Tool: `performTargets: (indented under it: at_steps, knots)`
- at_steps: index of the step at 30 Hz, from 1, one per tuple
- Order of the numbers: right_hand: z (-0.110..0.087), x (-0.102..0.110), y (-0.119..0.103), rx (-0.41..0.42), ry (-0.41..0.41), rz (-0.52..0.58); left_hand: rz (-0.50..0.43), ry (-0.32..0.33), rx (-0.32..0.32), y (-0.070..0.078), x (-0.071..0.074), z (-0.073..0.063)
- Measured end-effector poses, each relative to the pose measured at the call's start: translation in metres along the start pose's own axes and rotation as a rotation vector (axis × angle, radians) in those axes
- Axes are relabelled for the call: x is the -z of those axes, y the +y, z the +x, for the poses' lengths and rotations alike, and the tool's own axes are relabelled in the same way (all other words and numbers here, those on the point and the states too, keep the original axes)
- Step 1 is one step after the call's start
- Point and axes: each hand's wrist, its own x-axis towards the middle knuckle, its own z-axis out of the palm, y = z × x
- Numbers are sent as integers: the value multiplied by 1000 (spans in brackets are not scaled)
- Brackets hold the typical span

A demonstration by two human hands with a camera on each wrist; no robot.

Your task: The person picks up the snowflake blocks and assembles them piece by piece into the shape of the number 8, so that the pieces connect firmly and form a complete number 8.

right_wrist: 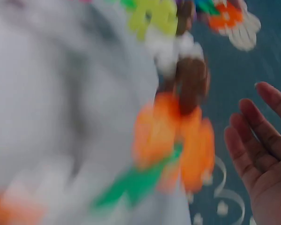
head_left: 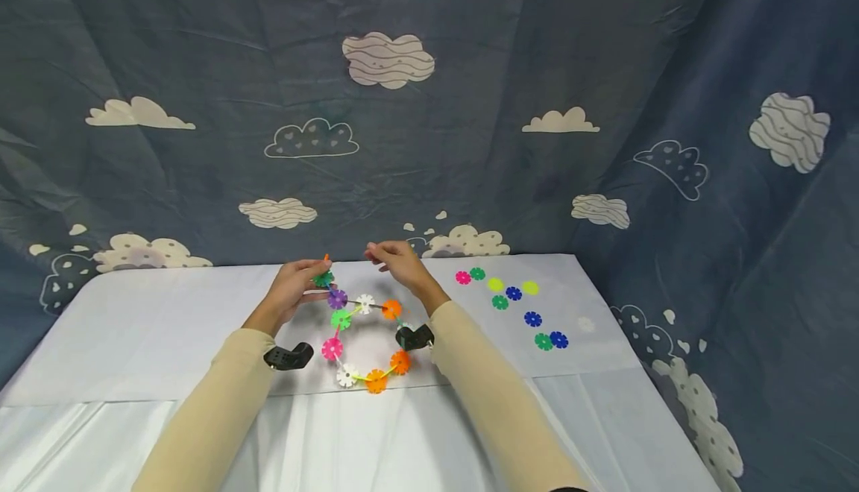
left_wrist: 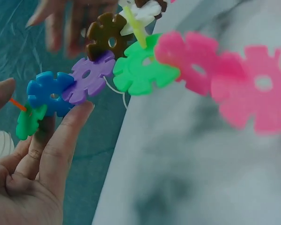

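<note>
A ring of linked plastic flower discs hangs in front of me, raised over the white tabletop. My left hand (head_left: 293,291) holds its far left end, where a green disc (left_wrist: 29,123) and a blue disc (left_wrist: 50,93) stand between thumb and fingers. One fingertip is right at the purple disc (left_wrist: 88,78). An orange piece (head_left: 326,257) sticks up at the thumb. Down the ring's left side come a light green disc (head_left: 341,319) and a pink one (head_left: 332,349). Right of the left hand, my right hand (head_left: 401,262) is apart from the ring, fingers loosely bent and holding nothing.
Loose flower discs lie on the right of the white table (head_left: 168,328): pink (head_left: 463,277), green (head_left: 499,303), yellow (head_left: 530,288), blue (head_left: 533,319) and white (head_left: 586,325). A dark curtain with cloud prints (head_left: 389,60) hangs behind the table.
</note>
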Motion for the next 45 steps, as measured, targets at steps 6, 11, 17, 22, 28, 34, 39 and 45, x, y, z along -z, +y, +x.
performTargets:
  at_steps: [6,11,17,22,28,34,39,45]
  knots:
    - [-28,47,31,-24,98,-193,-81,-3,5,-13,7,-6]
    - [-60,91,61,-125,194,-376,-128,-3,19,-28,15,-14]
    - [-93,136,86,-231,272,-492,-158,29,77,-45,21,-19]
    - [-104,151,95,-305,281,-587,-141,48,80,-54,25,-21]
    - [-112,160,105,-362,295,-633,-154,36,78,-64,23,-19]
    - [-111,163,106,-355,281,-643,-156,57,60,-69,24,-16]
    - [-113,166,103,-397,262,-658,-155,53,54,-69,25,-14]
    - [-113,170,103,-427,237,-673,-161,51,58,-71,26,-13]
